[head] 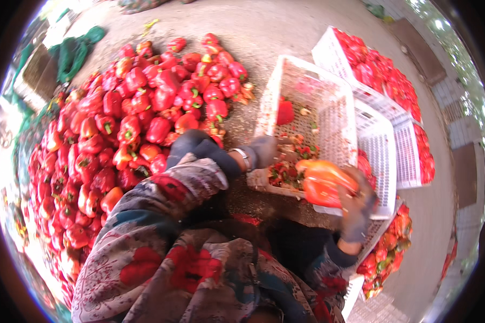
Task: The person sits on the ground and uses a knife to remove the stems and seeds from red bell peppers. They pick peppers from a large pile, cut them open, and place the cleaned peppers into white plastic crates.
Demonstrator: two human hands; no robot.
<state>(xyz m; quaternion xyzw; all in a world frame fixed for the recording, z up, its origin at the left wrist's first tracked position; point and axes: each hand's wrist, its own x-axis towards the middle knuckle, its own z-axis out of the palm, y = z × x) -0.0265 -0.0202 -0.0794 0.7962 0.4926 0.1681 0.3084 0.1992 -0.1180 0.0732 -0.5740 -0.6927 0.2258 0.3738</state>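
In my right hand (pixel 356 202), gloved and blurred, is an orange-red bell pepper (pixel 325 183), over the near right corner of a white perforated plastic crate (pixel 337 121). My left hand (pixel 263 152), also gloved, reaches over the crate's left wall; its fingers are partly hidden, so whether it holds anything is unclear. Inside the crate lie a red pepper piece (pixel 285 112) and a heap of pepper cores and scraps (pixel 287 173). A large pile of red bell peppers (pixel 137 105) spreads on the ground to the left.
Right of the scrap crate stands another white crate (pixel 382 157) with some red pepper in it. Beyond are crates filled with red peppers (pixel 372 72). Mixed red and green peppers (pixel 384 254) fill a container at the lower right. Green netting (pixel 74 52) lies at the upper left.
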